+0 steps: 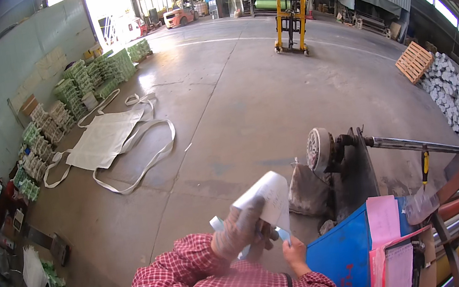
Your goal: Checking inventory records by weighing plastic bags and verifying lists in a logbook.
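In front of my chest, my left hand (241, 227), in a grey glove, is closed around a curled white sheet of paper (272, 196) with faint markings. Pale blue strips (216, 223) show beside the glove and below it; whether they belong to the sheet I cannot tell. My right hand (296, 253) is bare and pinches the lower end of the sheet, by a bit of pale blue. Both forearms are in red checked sleeves.
At my right stands a blue bin or box (338, 245) with pink papers (384, 220), beside a yellow-handled screwdriver (425, 166) and metal bars. A white sling bag (103, 139) lies on the floor at left. Green bundles (73, 92) line the wall. A yellow lift stacker (289, 15) stands farther off.
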{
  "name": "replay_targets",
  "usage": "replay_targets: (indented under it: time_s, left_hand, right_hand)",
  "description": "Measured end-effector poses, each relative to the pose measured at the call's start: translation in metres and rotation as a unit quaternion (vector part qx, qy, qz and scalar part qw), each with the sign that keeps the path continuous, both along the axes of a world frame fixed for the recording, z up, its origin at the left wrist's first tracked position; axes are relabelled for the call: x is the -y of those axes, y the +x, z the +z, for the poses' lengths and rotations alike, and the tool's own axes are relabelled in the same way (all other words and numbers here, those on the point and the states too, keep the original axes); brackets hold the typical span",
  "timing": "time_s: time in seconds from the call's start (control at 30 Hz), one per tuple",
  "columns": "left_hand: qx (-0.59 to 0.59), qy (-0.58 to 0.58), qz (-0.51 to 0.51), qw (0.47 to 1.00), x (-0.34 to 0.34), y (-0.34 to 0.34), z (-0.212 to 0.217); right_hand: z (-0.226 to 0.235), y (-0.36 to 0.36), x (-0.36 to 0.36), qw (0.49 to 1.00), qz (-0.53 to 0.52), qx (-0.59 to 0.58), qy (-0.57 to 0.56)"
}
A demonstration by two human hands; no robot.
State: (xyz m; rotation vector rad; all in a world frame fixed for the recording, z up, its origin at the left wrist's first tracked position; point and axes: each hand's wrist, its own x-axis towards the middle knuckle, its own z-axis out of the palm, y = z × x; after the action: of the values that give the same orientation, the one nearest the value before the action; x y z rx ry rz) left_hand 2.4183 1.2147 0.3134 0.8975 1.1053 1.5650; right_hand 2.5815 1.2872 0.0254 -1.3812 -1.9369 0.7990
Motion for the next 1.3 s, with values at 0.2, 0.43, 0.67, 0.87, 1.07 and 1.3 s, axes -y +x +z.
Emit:
replay_targets:
  time_s: [0.2, 0.43, 0.67, 0.87, 1.07, 1.3]
  left_hand:
    - [0.018, 0.053, -0.015, 0.998, 0.000, -0.034, 0.028]
    - [-0.062, 0.234, 0.235, 0.941, -0.030, -0.050, 0.079]
    - [-0.031, 0.228, -0.143, 0.963, -0.079, -0.093, 0.086]
    - [-0.014, 0.263, -0.206, 0.942, -0.096, -0.053, 0.110]
    - [0.044, 0.210, -0.017, 0.977, -0.081, -0.024, 0.131]
    - [-0.021, 0.233, 0.089, 0.968, -0.048, -0.034, 0.126]
  right_hand:
    - [-0.028, 0.045, 0.001, 0.993, -0.076, 0.091, 0.014]
    - [-0.010, 0.073, 0.002, 0.984, -0.157, 0.057, 0.063]
    - [0.186, 0.037, -0.012, 0.964, -0.006, -0.229, 0.137]
    - [0.214, -0.002, 0.014, 0.923, 0.237, -0.123, 0.276]
    - [0.132, -0.006, 0.017, 0.933, 0.203, 0.109, 0.275]
    - [0.060, 0.026, -0.003, 0.984, -0.024, 0.091, 0.150]
